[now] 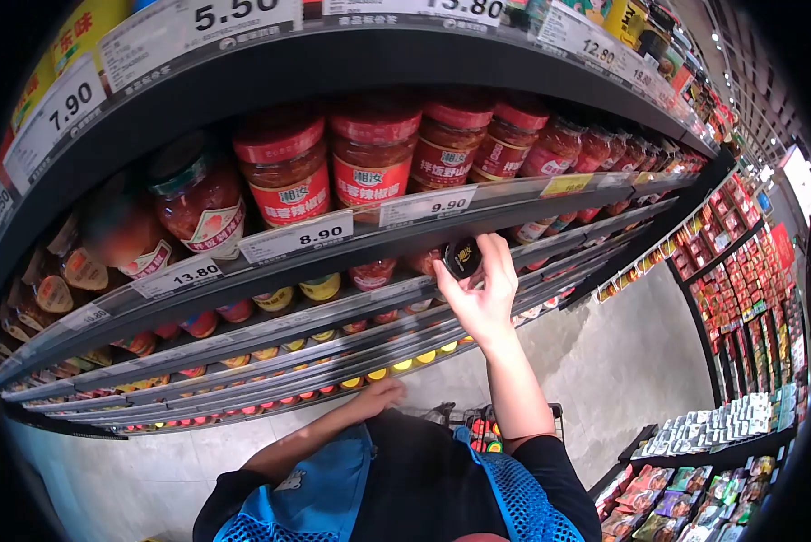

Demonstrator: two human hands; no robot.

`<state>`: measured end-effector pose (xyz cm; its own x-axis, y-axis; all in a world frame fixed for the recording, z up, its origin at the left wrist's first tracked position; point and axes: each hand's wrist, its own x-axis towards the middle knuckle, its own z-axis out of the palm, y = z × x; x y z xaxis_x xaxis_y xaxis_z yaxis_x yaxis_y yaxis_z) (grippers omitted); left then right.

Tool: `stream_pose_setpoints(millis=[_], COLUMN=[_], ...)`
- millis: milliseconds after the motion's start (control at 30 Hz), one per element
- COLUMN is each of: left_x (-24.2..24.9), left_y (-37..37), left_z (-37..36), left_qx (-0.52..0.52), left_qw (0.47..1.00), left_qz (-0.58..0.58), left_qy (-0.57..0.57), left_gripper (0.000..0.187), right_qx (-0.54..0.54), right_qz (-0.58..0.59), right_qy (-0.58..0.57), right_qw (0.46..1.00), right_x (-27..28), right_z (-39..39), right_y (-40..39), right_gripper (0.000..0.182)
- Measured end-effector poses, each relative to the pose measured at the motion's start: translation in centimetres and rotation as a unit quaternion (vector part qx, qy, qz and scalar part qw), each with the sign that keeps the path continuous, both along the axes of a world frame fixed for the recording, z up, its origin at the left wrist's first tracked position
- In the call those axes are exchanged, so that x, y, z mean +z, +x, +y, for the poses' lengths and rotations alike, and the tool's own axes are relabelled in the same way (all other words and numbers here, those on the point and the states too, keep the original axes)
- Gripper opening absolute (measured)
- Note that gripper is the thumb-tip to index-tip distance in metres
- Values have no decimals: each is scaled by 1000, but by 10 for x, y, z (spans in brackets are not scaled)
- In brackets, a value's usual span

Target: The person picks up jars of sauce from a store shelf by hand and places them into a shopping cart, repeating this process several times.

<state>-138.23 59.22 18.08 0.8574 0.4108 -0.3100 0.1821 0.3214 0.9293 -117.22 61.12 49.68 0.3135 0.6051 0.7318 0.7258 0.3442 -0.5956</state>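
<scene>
My right hand (487, 294) reaches up to the second shelf, with its thumb and fingers closed around the black lid of a jar (463, 257). The jar is tilted, its lid facing me, and its body is mostly hidden under the shelf edge. Red-labelled chili sauce jars (370, 167) with red lids stand in a row on the shelf above. My left hand (378, 399) hangs low in front of my body, near the bottom shelves; it is blurred and its fingers are not clear.
Price tags line the shelf edge (426, 208). Lower shelves hold more jars, some with yellow lids (401, 365). A cart (485, 432) with jars in it stands on the grey floor at my right side. Display racks (744, 271) with packaged goods are further right.
</scene>
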Motion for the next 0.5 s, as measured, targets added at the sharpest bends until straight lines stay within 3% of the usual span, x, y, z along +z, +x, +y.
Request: stream_pose_setpoints(millis=[33, 133, 267, 367, 500], left_x=[-2, -6, -2, -1, -3], left_y=[1, 4, 9, 12, 19], left_z=[0, -1, -1, -2, -8], left_qx=[-1, -10, -35, -50, -45], left_qw=[1000, 1000, 999, 998, 998], left_qz=[0, 0, 10, 26, 16], left_qy=[-3, -10, -9, -9, -46], left_gripper=[30, 31, 28, 28, 30], right_qx=[0, -24, 19, 25, -4], right_qz=[6, -128, -5, -72, -27], right_qy=[28, 84, 45, 108, 149], right_qw=[1000, 988, 999, 991, 988], right_x=[-5, -6, -13, -23, -27], right_z=[-1, -7, -23, -32, -63], right_y=[2, 12, 12, 23, 31], right_gripper=[57, 61, 63, 67, 70])
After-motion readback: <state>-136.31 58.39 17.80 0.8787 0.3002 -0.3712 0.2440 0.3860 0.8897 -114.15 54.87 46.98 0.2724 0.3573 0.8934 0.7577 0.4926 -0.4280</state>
